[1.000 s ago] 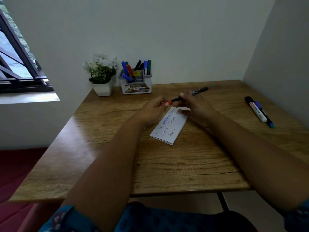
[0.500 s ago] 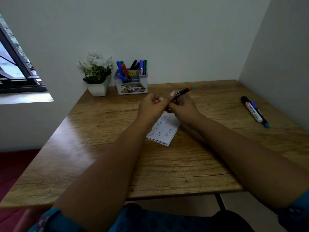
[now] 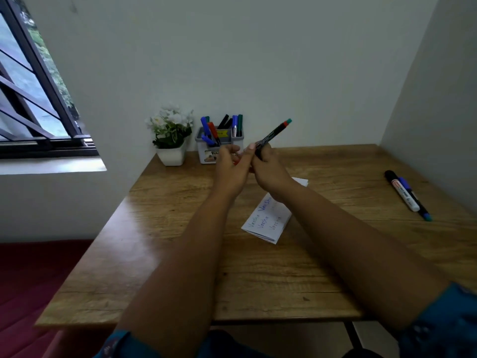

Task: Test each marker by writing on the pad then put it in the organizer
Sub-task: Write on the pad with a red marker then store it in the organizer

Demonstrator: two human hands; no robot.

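marker [image 3: 274, 134] clamped in right hand [image 3: 268, 169] grip, tilted up | left hand [image 3: 229, 167] fingers curled at its lower end, hold unclear | pad [image 3: 267, 219] on bench [image 3: 180, 254]

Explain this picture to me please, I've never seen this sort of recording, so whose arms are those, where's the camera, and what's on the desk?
No machine here: a person wears a wide-angle camera on the head, looking forward and down, so the two arms reaching in are their own. The right hand holds a black marker tilted up, its green end highest. The left hand meets it at the marker's lower end; what its fingers hold is hidden. On the wooden desk lies a white pad with written words. Two more markers lie at the right. At the back stand a grey organizer holding several markers and a small potted plant.
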